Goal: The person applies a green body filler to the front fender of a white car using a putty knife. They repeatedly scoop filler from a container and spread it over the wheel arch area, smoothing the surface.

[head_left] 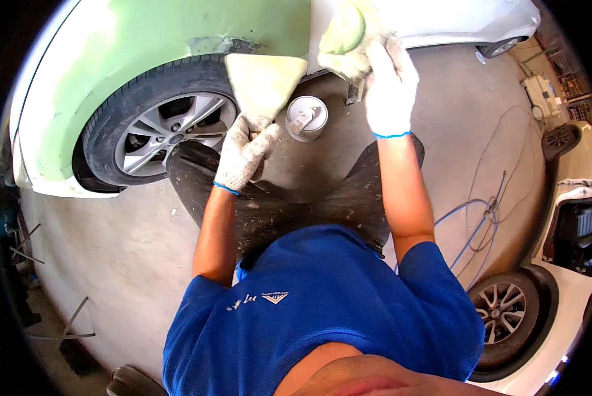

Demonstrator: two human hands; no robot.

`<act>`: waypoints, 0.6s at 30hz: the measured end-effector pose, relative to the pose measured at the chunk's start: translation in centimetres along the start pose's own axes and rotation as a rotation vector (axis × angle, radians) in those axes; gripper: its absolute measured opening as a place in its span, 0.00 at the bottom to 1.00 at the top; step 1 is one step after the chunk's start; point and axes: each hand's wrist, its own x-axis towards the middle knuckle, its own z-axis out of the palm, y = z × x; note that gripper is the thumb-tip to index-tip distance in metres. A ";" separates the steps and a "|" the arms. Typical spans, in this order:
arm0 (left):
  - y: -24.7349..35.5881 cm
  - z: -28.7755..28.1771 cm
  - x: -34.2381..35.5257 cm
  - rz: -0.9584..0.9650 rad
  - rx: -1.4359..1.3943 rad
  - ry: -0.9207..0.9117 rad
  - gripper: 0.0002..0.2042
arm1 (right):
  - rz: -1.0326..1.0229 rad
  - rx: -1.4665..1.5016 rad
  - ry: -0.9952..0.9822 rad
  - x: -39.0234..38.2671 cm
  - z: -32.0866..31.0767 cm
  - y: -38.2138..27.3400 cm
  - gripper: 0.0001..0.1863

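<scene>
My left hand (246,150), in a white knit glove with a blue cuff, is closed on the narrow end of a putty spreader (266,82). Its wide pale-yellow blade fans out upward in front of the car's green fender (157,33). My right hand (392,89), gloved the same way, grips a putty-smeared board (345,65) carrying a mound of light-green putty (346,32). The fingers under the board are hidden. Between my hands, on the floor, stands a round tin (304,137) with a small whitish tube-like thing (303,119) on top.
The green car's front wheel (175,137) is close on the left, beside my knee. A blue hose (484,211) and thin cables lie coiled on the floor at right. Another car's wheel (507,313) stands at lower right. Metal stands (71,333) are at far left.
</scene>
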 end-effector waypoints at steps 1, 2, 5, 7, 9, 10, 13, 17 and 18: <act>0.5 0.0 -0.1 0.010 -0.025 -0.065 0.16 | 0.052 0.049 -0.046 -0.1 0.3 0.1 0.14; 1.6 0.8 -0.4 -0.048 0.020 -0.086 0.16 | 0.134 0.032 -0.108 -0.5 0.5 0.5 0.13; 2.3 0.8 0.1 0.002 0.141 -0.087 0.19 | 0.022 -0.431 -0.352 -0.4 1.0 1.8 0.12; 2.0 0.5 -0.1 0.020 0.073 -0.066 0.18 | -0.024 -0.613 -0.480 -0.1 0.8 0.4 0.11; 1.0 0.2 -0.2 0.077 0.032 -0.036 0.18 | -0.190 -0.762 -0.482 -0.6 1.5 -1.1 0.11; 1.1 0.5 -0.1 0.111 0.028 -0.018 0.18 | -0.333 -0.821 -0.413 -1.1 1.7 -1.7 0.11; 2.4 2.2 0.2 0.134 0.044 -0.025 0.20 | -0.552 -0.925 -0.431 -4.3 3.0 -1.1 0.11; 2.7 1.7 0.2 0.147 0.122 -0.089 0.22 | -0.428 -0.792 -0.457 -5.0 2.9 -1.9 0.11; 2.7 1.8 0.1 0.140 0.112 -0.068 0.21 | -0.481 -0.828 -0.351 -4.4 3.0 -2.3 0.11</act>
